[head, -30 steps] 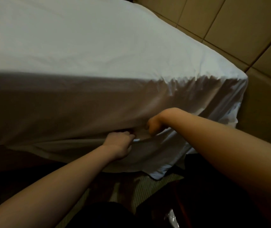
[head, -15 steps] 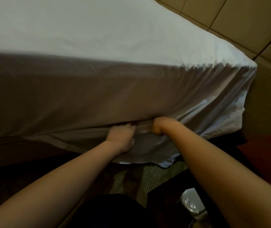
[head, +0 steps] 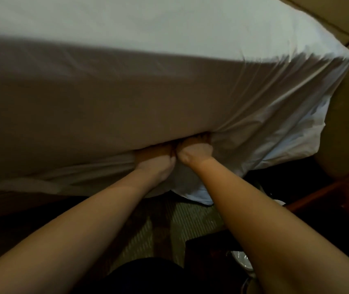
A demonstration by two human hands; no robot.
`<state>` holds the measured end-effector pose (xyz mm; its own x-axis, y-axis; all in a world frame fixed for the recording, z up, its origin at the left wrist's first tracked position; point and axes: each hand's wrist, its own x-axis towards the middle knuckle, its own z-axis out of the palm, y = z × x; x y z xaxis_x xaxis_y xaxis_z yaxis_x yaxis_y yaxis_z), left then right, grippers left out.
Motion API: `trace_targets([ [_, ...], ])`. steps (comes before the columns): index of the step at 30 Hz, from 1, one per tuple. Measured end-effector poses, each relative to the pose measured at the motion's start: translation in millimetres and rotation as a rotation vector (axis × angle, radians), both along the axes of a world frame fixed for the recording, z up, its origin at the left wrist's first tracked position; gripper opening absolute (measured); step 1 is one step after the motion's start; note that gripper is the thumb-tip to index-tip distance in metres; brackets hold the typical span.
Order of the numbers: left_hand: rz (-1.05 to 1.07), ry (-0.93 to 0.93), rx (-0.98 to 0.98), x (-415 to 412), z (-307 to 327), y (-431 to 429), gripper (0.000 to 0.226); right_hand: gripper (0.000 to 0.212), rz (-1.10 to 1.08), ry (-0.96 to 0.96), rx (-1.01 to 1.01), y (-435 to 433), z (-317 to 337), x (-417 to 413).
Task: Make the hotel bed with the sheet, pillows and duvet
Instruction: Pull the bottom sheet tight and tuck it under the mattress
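The bed point(head: 84, 107) fills most of the view, and the white sheet point(head: 190, 35) lies spread smooth over its top and down its near side. I judge the task to be early, with the sheet being tucked and not yet finished. Along the bed's lower edge it is drawn in, but at the bed's right corner a loose flap point(head: 292, 136) hangs crumpled and untucked. No pillows or duvet show anywhere, so those steps look to be left.

The left hand point(head: 156, 161) and right hand point(head: 194, 151) touch each other at the bed's bottom edge and press the sheet in under it. Their fingers are hidden beneath the bed, so I cannot tell whether they are curled or straight.

No brand, label or writing can be read.
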<state>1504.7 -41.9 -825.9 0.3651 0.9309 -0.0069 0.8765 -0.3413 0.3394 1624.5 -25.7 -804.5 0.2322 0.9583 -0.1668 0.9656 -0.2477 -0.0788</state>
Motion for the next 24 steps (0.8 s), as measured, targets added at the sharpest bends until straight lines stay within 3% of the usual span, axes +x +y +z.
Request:
trace_targets([
  [3,-0.073,0.008,-0.127,0,8,17,0.048,0.065,0.017,-0.015,0.025,11,-3,3],
  [6,-0.221,0.117,-0.424,-2,28,31,0.046,0.069,0.052,0.03,-0.193,18,2,16],
  [9,-0.272,0.126,-0.385,-11,32,14,0.044,0.059,-0.012,0.062,-0.289,8,7,22],
  [11,-0.299,0.093,-0.365,-26,25,-1,0.043,0.049,-0.074,0.073,-0.201,-11,9,15],
  [14,-0.302,0.076,-0.241,-62,16,-21,0.046,0.034,-0.079,0.085,0.108,-43,0,-6],
  [16,-0.253,-0.052,-0.1,-87,11,-32,0.047,0.032,-0.118,0.145,0.303,-57,-6,-22],
  [19,-0.084,-0.411,0.032,-115,1,-55,0.035,0.032,-0.184,0.293,0.349,-63,-15,-43],
  [21,0.12,-0.583,-0.054,-124,-5,-63,0.025,0.041,-0.213,0.494,0.301,-67,-18,-57],
  [24,0.374,-0.576,-0.397,-130,-11,-59,0.03,0.044,-0.193,0.676,0.27,-73,-26,-77],
])
